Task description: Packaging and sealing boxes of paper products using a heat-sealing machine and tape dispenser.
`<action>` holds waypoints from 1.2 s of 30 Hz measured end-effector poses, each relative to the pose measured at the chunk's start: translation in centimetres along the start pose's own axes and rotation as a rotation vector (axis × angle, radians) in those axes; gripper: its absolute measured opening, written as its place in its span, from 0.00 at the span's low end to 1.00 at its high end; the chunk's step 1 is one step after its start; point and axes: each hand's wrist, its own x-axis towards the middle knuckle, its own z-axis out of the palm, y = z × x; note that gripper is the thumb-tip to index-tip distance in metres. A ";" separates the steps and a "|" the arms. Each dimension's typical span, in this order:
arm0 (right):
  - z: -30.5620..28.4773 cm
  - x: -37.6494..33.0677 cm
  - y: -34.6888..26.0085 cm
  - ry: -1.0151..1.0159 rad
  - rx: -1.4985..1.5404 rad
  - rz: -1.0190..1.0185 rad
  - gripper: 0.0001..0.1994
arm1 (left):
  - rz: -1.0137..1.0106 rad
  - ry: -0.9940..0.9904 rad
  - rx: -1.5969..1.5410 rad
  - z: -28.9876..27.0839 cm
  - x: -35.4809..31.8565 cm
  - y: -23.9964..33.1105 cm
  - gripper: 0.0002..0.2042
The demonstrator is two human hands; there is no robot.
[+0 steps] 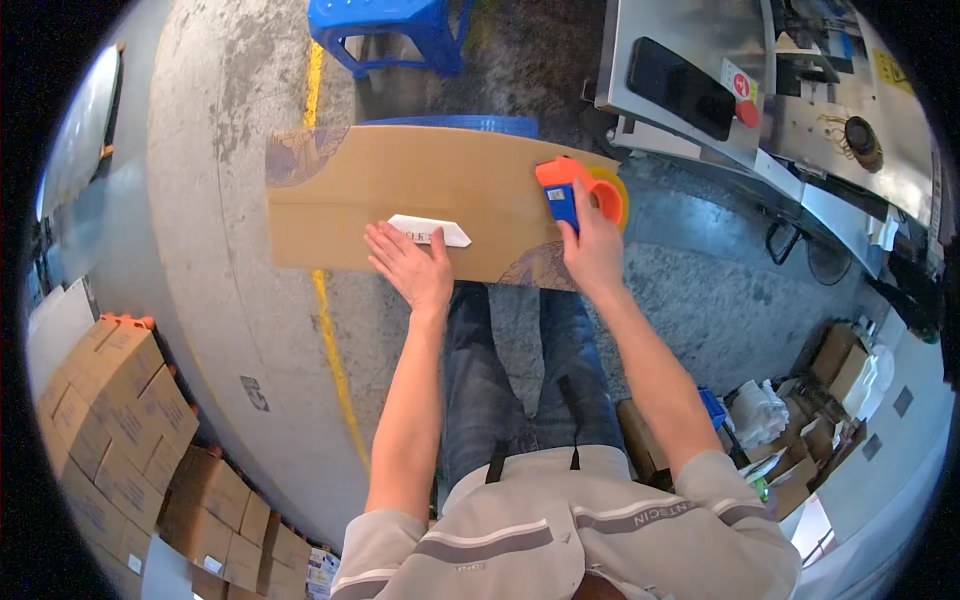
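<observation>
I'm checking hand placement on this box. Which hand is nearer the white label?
Left. The left hand lies flat on the cardboard box, fingertips touching the white label. The right hand is farther right, gripping the tape dispenser.

Person wearing a beige short-sleeved polo shirt [560, 530] with grey chest stripes, dark blue denim jeans [500, 390], forearms showing bare

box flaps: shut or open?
Shut. The box top lies flat, its two flaps meeting at a seam down the middle. The left hand presses flat on it; the right hand holds a tape dispenser at its right end.
</observation>
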 end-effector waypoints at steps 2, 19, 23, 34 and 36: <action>-2.5 -0.5 -0.2 0.016 0.092 -0.008 0.38 | 0.064 0.140 -0.085 -1.8 -0.3 1.0 0.38; -12.8 -4.5 -6.9 -0.750 0.511 -0.326 0.42 | -0.632 -1.454 -1.846 -7.6 -4.0 -0.8 0.21; -12.2 -4.2 -6.9 -0.780 0.460 -0.367 0.40 | -0.611 -1.254 -1.687 -8.6 -3.5 -0.7 0.12; -9.7 -2.7 -0.9 -0.671 0.110 -0.270 0.33 | -0.373 -0.356 -0.878 -8.4 9.1 -14.1 0.10; -8.8 -2.5 -1.6 -0.684 0.101 -0.200 0.33 | -0.306 -0.239 -0.851 -7.5 9.6 -13.6 0.12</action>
